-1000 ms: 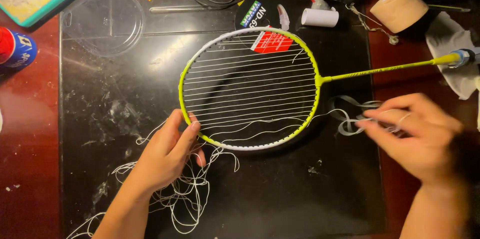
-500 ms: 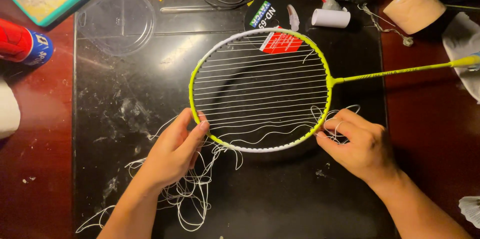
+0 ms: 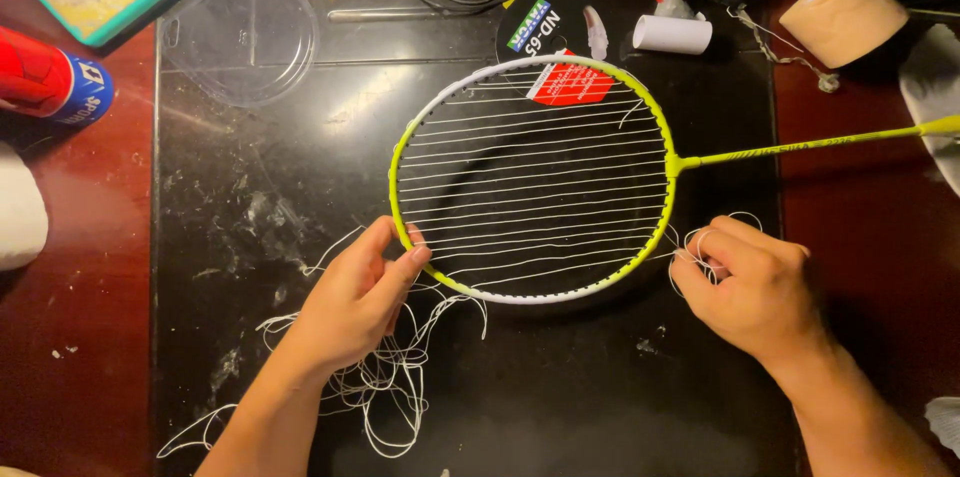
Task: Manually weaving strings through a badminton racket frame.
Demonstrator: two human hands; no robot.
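Dark red table (image 3: 70, 337), with black mat (image 3: 560, 387) across the middle. At centre, yellow-green racket (image 3: 530, 177); at 7 o'clock, loose white string (image 3: 390, 387); at 11, clear round lid (image 3: 240, 37); at 1, white roll (image 3: 672, 34); at 10, red-blue can (image 3: 50, 82).

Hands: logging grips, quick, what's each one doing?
Left hand: pinching the racket frame.
Right hand: closed on white string.

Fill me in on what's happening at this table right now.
A person is stringing a yellow-and-white badminton racket that lies flat on a black mat. The left hand pinches the frame's lower-left rim, while the right hand grips white string at the lower-right edge. Only horizontal strings are in; loose white string trails below.
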